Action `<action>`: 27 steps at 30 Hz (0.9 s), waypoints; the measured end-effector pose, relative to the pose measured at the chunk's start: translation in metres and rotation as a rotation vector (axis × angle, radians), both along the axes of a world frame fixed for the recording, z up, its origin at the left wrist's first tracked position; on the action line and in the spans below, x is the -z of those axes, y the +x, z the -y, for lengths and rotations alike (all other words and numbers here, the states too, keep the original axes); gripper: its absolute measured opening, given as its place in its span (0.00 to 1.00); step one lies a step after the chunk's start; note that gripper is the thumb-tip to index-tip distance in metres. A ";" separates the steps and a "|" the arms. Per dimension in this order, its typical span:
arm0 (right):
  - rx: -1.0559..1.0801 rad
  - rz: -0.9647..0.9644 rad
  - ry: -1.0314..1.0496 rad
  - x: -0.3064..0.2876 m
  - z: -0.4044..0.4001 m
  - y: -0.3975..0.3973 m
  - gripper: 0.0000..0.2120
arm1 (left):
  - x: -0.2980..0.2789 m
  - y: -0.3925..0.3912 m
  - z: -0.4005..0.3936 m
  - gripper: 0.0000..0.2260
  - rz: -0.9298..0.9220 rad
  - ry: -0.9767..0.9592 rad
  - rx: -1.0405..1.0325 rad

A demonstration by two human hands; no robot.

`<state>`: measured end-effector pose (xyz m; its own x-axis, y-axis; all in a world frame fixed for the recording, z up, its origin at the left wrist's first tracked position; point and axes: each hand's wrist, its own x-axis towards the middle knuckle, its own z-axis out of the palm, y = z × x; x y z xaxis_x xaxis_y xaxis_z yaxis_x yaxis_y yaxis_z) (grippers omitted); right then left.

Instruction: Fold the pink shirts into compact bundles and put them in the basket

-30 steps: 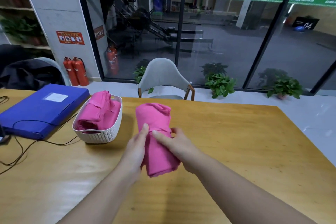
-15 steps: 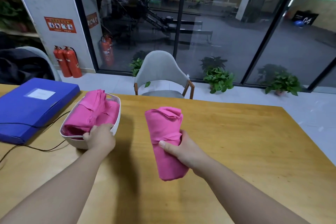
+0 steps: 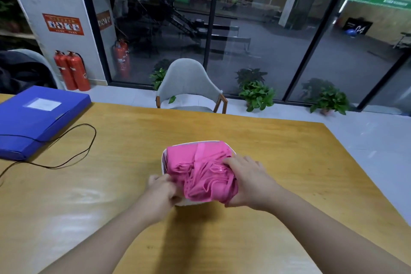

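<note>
The white woven basket (image 3: 164,161) stands on the wooden table (image 3: 289,162) right in front of me, packed with rolled pink shirts (image 3: 182,162). My right hand (image 3: 250,182) grips the right-hand pink bundle (image 3: 209,184), fingers over its top and thumb under its near end, holding it down in the basket. My left hand (image 3: 162,189) holds the basket's near left rim with curled fingers, touching the pink cloth. Most of the basket's wall is hidden by cloth and hands.
A blue file box (image 3: 37,118) lies at the table's far left, with a thin black cable (image 3: 73,140) looping beside it. A grey chair (image 3: 189,87) stands behind the far edge. The table's right edge runs diagonally down to the right.
The left hand pulled the basket from the left to the table's middle. The right hand brought the rolled bundle down into the basket beside the other shirts.
</note>
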<state>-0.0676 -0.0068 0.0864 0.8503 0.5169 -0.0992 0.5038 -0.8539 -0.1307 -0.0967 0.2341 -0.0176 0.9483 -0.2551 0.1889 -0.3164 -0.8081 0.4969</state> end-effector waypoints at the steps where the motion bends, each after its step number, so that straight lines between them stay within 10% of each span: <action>1: -0.042 0.017 -0.051 -0.003 0.008 -0.010 0.42 | 0.003 -0.008 0.007 0.11 -0.036 -0.048 0.028; 8: -0.050 -0.136 -0.001 -0.019 0.048 -0.058 0.46 | 0.007 -0.061 0.058 0.07 -0.191 -0.221 0.271; 15: -0.040 0.108 -0.172 0.010 0.045 -0.064 0.45 | 0.007 -0.078 0.069 0.07 -0.160 -0.158 0.242; 22: -0.098 0.142 -0.208 0.025 0.051 -0.061 0.45 | -0.017 -0.089 0.059 0.16 0.271 -0.167 0.082; 27: -0.078 0.106 -0.212 0.023 0.051 -0.068 0.47 | -0.061 -0.069 0.101 0.19 0.199 -0.157 0.066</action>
<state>-0.1355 -0.0573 0.0633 0.8203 0.5582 -0.1247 0.5703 -0.8147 0.1049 -0.1653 0.1329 0.0431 0.8708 -0.2683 0.4120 -0.4700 -0.7004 0.5372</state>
